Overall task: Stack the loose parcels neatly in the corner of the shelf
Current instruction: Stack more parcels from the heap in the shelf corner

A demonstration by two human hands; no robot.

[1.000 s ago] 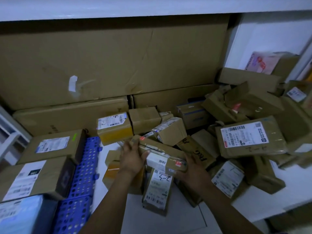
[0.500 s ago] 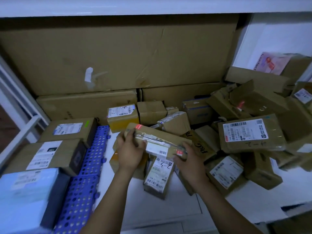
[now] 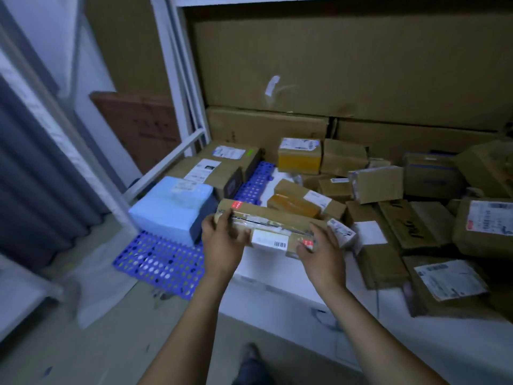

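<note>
I hold a long flat brown parcel [image 3: 273, 226] with red stickers and a white barcode label above the shelf's front edge. My left hand [image 3: 222, 243] grips its left end and my right hand [image 3: 319, 251] grips its right end. In the left corner of the shelf lie a light blue parcel [image 3: 172, 207] and two brown labelled boxes [image 3: 216, 168] on a blue perforated mat [image 3: 163, 262]. Several loose brown parcels [image 3: 410, 223] are heaped to the right.
Large flat cardboard cartons [image 3: 347, 68] stand against the back of the shelf. A white shelf post [image 3: 180, 87] rises at the left. The white shelf board [image 3: 277, 295] runs below my hands. A shoe [image 3: 249, 354] shows on the floor.
The long parcel has come up off the heap and travelled left toward the blue parcel, still in both hands. My view has swung left, showing the shelf post and floor.
</note>
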